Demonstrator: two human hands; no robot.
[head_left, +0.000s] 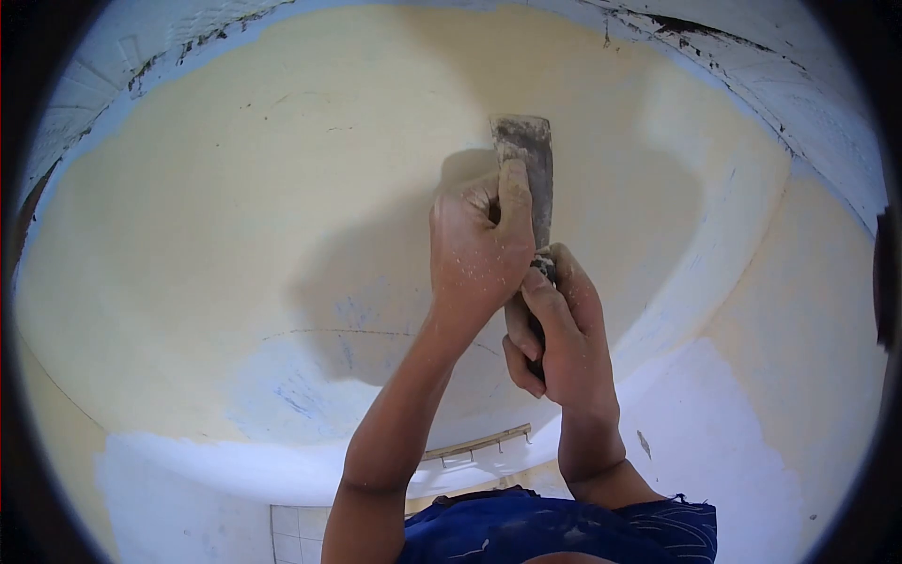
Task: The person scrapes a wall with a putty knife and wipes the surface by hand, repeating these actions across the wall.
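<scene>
A putty knife (538,179) with a broad, dirty grey blade points up in front of a cream-painted wall (235,207). My right hand (573,329) is wrapped round its dark handle, low on the tool. Higher up, my left hand (481,244) is closed at the blade, its thumb pressed flat along the metal and its fingers curled in. Pale dust and flecks cover the thumb and the back of that hand. Dried, whitish residue coats the blade's top end. The left fingers' tips are partly hidden.
A rack with several hooks (477,446) is fixed low on the wall. Blue scuffs (299,393) and a thin crack mark the paint. Along the top runs a white ceiling edge (752,56) with peeling, dark gaps. White patches border the cream paint below.
</scene>
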